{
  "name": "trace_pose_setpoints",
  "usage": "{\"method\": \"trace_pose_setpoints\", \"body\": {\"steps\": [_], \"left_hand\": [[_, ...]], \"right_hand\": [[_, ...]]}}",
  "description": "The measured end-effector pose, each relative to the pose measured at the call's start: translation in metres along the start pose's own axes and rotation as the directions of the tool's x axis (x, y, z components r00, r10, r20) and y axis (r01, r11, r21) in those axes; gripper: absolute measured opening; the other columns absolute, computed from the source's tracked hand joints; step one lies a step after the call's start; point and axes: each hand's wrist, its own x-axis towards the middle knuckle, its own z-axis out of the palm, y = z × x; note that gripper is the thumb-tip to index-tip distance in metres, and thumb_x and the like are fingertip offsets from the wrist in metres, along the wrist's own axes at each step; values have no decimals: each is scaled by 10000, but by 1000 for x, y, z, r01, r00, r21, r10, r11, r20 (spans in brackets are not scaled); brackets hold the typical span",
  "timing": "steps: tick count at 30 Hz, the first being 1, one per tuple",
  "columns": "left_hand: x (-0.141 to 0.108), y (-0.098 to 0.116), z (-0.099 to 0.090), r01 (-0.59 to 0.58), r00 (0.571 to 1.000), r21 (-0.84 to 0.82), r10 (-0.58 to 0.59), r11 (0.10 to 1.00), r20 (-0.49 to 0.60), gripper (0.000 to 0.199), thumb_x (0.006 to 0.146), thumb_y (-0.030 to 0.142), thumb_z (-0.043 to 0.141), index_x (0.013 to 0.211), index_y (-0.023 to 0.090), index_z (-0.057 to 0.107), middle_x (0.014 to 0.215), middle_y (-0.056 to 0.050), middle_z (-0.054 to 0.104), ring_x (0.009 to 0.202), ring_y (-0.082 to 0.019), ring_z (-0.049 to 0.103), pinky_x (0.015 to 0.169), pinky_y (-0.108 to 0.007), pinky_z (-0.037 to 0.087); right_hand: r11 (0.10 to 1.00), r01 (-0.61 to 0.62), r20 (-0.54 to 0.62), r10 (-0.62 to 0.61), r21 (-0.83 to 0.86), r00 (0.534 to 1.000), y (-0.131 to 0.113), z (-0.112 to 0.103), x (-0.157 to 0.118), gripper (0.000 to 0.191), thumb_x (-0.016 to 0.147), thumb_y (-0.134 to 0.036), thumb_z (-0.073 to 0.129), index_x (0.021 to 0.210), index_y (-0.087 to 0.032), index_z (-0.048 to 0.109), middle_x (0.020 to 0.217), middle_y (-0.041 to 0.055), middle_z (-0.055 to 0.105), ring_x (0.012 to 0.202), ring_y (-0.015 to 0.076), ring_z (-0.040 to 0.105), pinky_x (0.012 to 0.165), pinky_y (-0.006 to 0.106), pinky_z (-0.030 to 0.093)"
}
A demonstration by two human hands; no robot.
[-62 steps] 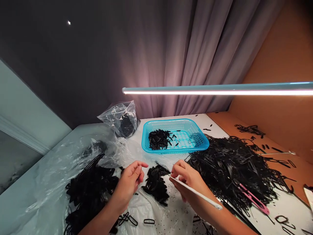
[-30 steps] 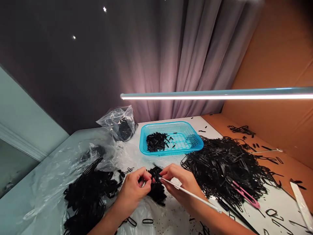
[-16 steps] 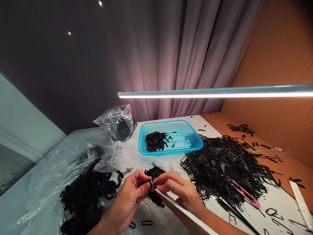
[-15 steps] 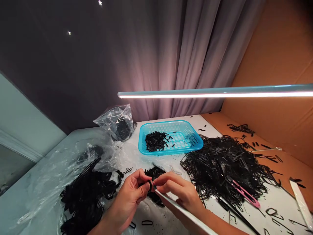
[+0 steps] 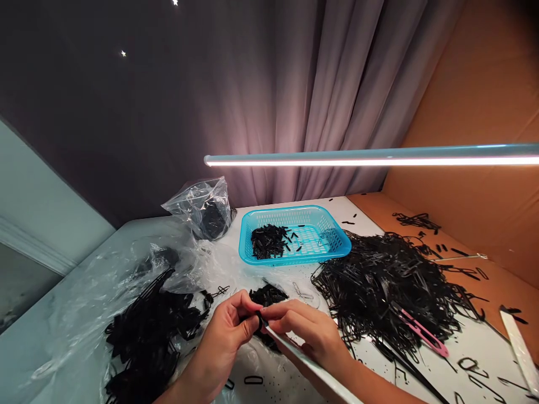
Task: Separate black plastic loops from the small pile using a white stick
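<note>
Pinched between the thumb and forefinger of my left hand (image 5: 229,331) is a small bent black piece (image 5: 258,320). My right hand (image 5: 309,331) meets it from the right, its fingers closed at the same spot. A long narrow white strip (image 5: 314,365) runs from these fingertips toward the bottom of the view, under my right hand. Its tip is at the black piece; the exact contact is hidden by my fingers. Behind my hands lies a small heap of short black pieces (image 5: 269,293). A flat black loop (image 5: 253,380) lies in front.
A blue basket (image 5: 295,261) holds short black pieces. On the right lies a large pile of thin black loops (image 5: 387,275), with a pink-handled tool (image 5: 425,336) on it. Plastic bags (image 5: 197,210) and a black heap (image 5: 147,336) stand left. A lit tube lamp (image 5: 370,157) crosses above.
My right fingertips have moved slightly left and closer to my left fingers, covering more of the black piece. The white strip has shifted a little left. The view has moved slightly.
</note>
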Motion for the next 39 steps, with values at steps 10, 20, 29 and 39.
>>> {"method": "trace_pose_setpoints", "body": {"steps": [10, 20, 29, 39], "left_hand": [[-3, -1, 9, -113, 993, 20, 114, 993, -42, 225, 815, 224, 659, 727, 185, 455, 693, 34, 548, 696, -104, 504, 680, -240, 373], [1, -4, 2, -146, 987, -52, 141, 988, -79, 218, 824, 209, 647, 746, 188, 445, 737, 32, 562, 710, -93, 476, 666, -224, 360], [-1, -4, 2, -149, 987, -18, 147, 989, -70, 219, 827, 232, 646, 749, 190, 445, 737, 29, 545, 725, -101, 469, 685, -235, 362], [-1, -8, 2, -153, 982, 0, 152, 988, -116, 227, 817, 233, 656, 740, 190, 446, 725, 32, 512, 713, -101, 455, 679, -235, 363]], "right_hand": [[991, 49, -172, -70, -122, 983, 0, 13, -2, 94, 907, -112, 514, 884, -158, 592, 1018, 64, 690, 811, 142, 641, 677, 283, 453], [995, 35, -83, -27, 89, 996, -2, 9, -5, 116, 875, -117, 581, 972, -168, 618, 1095, 46, 679, 876, 131, 644, 745, 251, 451], [998, 13, -44, -11, 60, 999, -5, 5, -4, 163, 886, -99, 573, 1029, -166, 614, 1077, 62, 682, 853, 140, 638, 738, 263, 453], [993, 120, -84, -120, -14, 989, -1, 10, -2, 141, 887, -71, 549, 1003, -143, 586, 1048, 70, 678, 838, 130, 628, 694, 266, 450]]}}
